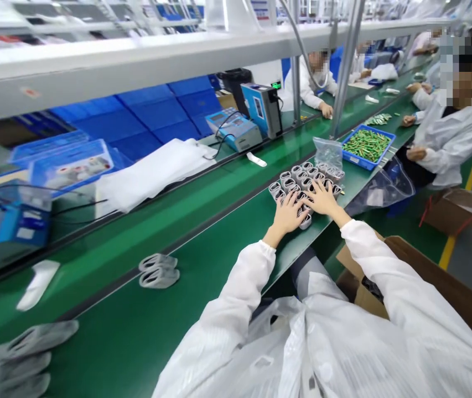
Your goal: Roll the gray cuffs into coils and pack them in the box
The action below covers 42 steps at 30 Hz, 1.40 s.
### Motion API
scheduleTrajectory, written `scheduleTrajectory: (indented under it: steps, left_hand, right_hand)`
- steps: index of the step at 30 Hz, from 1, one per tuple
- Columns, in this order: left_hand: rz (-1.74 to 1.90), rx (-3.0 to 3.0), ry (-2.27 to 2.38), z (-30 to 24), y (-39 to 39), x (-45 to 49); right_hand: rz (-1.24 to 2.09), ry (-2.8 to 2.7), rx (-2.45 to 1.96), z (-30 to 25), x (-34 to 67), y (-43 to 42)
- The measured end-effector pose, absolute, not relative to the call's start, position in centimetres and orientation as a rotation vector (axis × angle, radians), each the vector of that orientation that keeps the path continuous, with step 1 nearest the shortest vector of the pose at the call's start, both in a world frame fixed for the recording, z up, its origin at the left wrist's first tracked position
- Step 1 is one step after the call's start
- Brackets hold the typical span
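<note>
Both my hands rest on a cluster of small grey oval shells (288, 181) standing in rows on the green table. My left hand (289, 214) lies over the near left part, its fingers spread across the tops. Beside it, my right hand (322, 198) spreads over the near right part, fingers stretched forward. One shell (305, 222) sits at the near edge below my left fingertips. Behind the cluster stands a clear plastic bag (327, 152). Under my palms the shells are hidden.
A blue tray (368, 146) of green parts stands to the right. Further left are two grey shells (159, 271) and a blurred group of shells (15, 359). White pieces (39, 284) lie on the conveyor (136, 237). Co-workers in white sit along the line. An open carton (435, 271) stands right.
</note>
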<state>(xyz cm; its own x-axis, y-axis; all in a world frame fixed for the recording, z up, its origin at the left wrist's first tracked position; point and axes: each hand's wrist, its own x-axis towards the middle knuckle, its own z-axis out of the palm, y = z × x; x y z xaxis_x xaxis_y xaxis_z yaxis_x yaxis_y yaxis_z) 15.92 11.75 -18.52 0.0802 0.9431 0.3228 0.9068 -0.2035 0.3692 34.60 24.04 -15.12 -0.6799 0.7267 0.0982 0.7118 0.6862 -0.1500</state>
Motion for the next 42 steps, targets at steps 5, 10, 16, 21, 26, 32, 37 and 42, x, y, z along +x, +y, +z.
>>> scheduleTrajectory:
  steps: [5, 10, 16, 21, 26, 32, 37, 42]
  left_hand:
    - [0.875, 2.104, 2.004, -22.1, -0.2, 12.2]
    - [0.82, 2.07, 2.082, -23.5, -8.4, 10.9]
    - [0.793, 2.031, 2.114, -22.3, -9.8, 10.2]
    - [0.865, 2.0, 2.074, -23.1, -9.6, 10.1]
    - [0.871, 2.008, 2.122, -23.7, -9.7, 10.4]
    - [0.902, 2.016, 2.133, -23.8, -9.8, 10.3]
    - [0.958, 2.015, 2.135, -24.1, -9.9, 10.2]
    - [0.961, 2.046, 2.121, -24.3, -10.0, 10.3]
  right_hand:
    - [0.033, -2.803, -0.965, -16.4, 31.8, 17.8]
    - [0.284, -2.953, -0.746, -17.3, 29.1, 15.2]
    - [0.044, -2.516, -1.149, -16.8, 30.8, 22.8]
    - [0.108, -2.67, -0.994, -18.1, 30.1, 23.8]
    - [0.168, -2.905, -0.505, -18.1, 27.6, 23.4]
    - [0.359, -2.992, -0.23, -18.4, 25.3, 23.8]
    - [0.212, -2.618, -0.701, -17.3, 28.9, 27.7]
    - [0.109, -2.349, -1.122, -18.3, 33.2, 29.8]
